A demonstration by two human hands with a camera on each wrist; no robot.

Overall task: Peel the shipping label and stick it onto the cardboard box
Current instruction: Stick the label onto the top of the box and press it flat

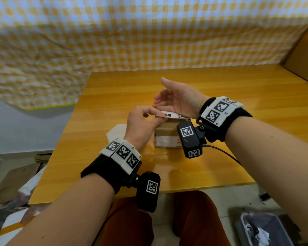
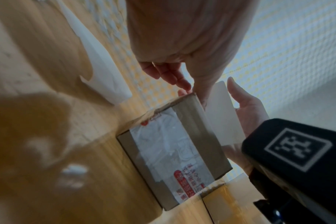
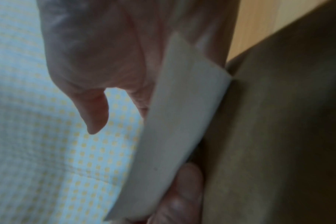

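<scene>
A small cardboard box (image 1: 164,133) stands mid-table, with an old torn white label on its near side (image 2: 169,145). Just above the box top hovers the shipping label (image 1: 174,115), printed side up and its blank underside (image 2: 222,115) facing the box. My left hand (image 1: 155,114) pinches the label's left end at the box's top left corner. My right hand (image 1: 160,102) is over the label's right part, fingers straight and lying along it, thumb raised. In the right wrist view the label (image 3: 178,121) bends beside the box (image 3: 278,121).
A white backing sheet (image 1: 116,133) lies on the wooden table (image 1: 114,89) left of the box. A large cardboard box (image 1: 306,55) stands at the back right. Yellow checked cloth (image 1: 114,32) hangs behind. A grey bin (image 1: 263,229) sits on the floor at the lower right.
</scene>
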